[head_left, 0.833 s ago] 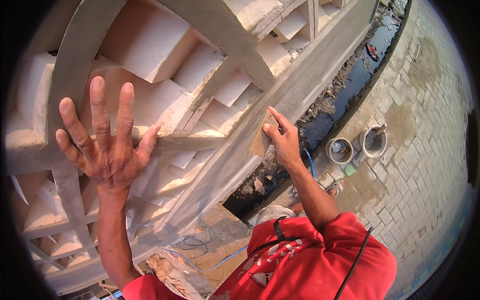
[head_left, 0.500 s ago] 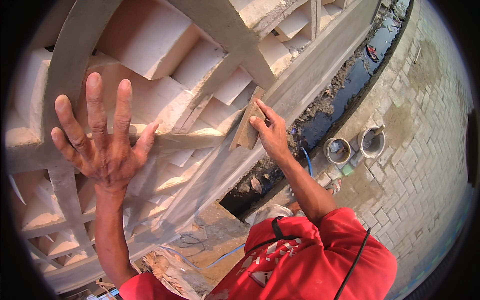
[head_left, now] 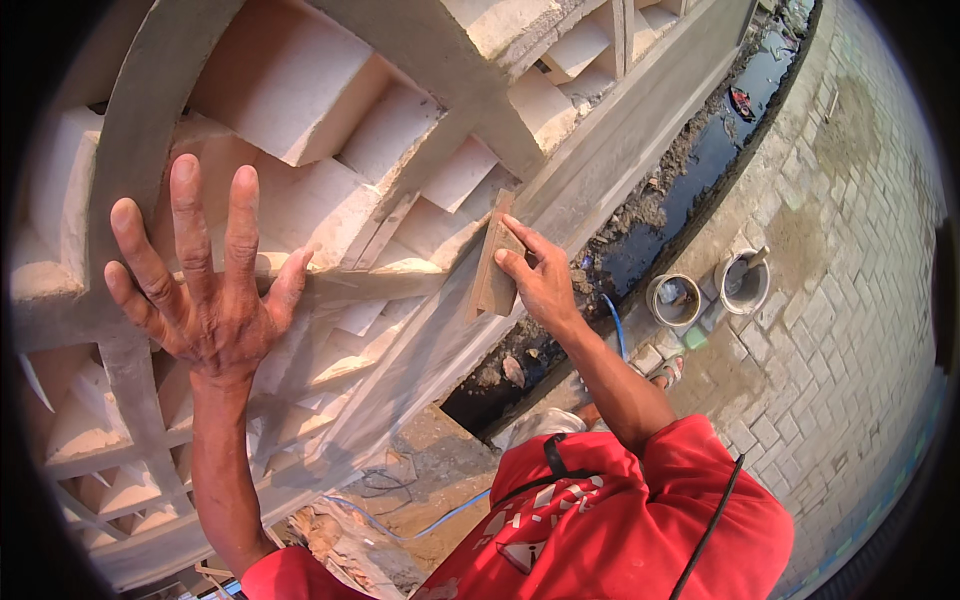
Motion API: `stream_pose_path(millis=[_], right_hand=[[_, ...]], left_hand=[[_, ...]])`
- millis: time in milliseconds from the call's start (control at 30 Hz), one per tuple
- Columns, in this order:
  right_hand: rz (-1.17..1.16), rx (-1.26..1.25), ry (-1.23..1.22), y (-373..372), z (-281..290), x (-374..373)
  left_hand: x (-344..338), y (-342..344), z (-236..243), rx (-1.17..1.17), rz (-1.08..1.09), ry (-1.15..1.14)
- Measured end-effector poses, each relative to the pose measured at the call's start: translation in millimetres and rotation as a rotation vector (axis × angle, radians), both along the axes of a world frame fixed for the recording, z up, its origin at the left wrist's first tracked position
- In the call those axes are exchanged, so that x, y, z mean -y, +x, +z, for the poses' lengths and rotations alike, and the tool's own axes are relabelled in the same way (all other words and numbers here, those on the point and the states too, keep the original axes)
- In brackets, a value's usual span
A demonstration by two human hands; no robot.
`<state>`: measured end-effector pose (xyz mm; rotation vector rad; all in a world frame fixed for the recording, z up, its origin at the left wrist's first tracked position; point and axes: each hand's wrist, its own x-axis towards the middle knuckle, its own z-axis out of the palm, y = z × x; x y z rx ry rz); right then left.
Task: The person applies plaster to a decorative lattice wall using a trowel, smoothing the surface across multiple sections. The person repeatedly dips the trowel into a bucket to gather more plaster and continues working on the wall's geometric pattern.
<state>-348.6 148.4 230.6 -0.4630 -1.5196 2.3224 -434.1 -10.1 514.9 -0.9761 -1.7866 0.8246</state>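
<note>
My right hand (head_left: 545,282) grips a wooden plaster float (head_left: 488,268), with thumb and fingers closed on its back. The float's long edge lies along the grey cement ledge (head_left: 600,160) at the border of a patterned wall. My left hand (head_left: 212,315) is spread wide, palm toward the wall, fingers pointing up and holding nothing. It is over a grey rib (head_left: 370,285) of the wall's lattice; whether the palm presses on it cannot be told. Pale angular blocks (head_left: 290,85) fill the recesses between the ribs.
A ditch of dark water (head_left: 655,230) runs along the wall's foot. Beyond it, two buckets, one with a clear bag (head_left: 674,297) inside and one with a tool (head_left: 745,272), stand on grey paving (head_left: 840,350). A blue hose (head_left: 440,522) crosses the ground near my feet.
The float has slid slightly down along the ledge and turned a little more upright in my right hand. My left hand has barely moved.
</note>
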Motion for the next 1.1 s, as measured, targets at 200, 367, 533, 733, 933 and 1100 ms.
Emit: stream_pose_path(millis=[200,367,533,733,933,1100], right_hand=[[-0.091,0.012,-0.206,-16.6,3.3,-40.1],[-0.063,0.005,-0.007,-11.0,1.3,-5.6],[-0.090,-0.022,-0.181,-2.4,-3.2,-26.9],[-0.014,0.090,-0.271,-19.4,13.4,-26.8],[0.050,-0.002,-0.230,13.0,-10.4,12.8],[-0.062,0.003,-0.251,-5.5,-2.2,-38.1]], left_hand=[[0.8,2.1,0.4,0.002,0.013,-0.005],[-1.7,7.2,2.2,-0.016,0.073,-0.017],[0.5,4.6,0.0,-0.010,0.067,-0.013],[-1.7,3.7,2.2,-0.011,0.018,-0.011],[0.9,1.8,0.7,-0.003,0.034,-0.013],[3.8,4.9,0.8,-0.006,0.060,0.000]])
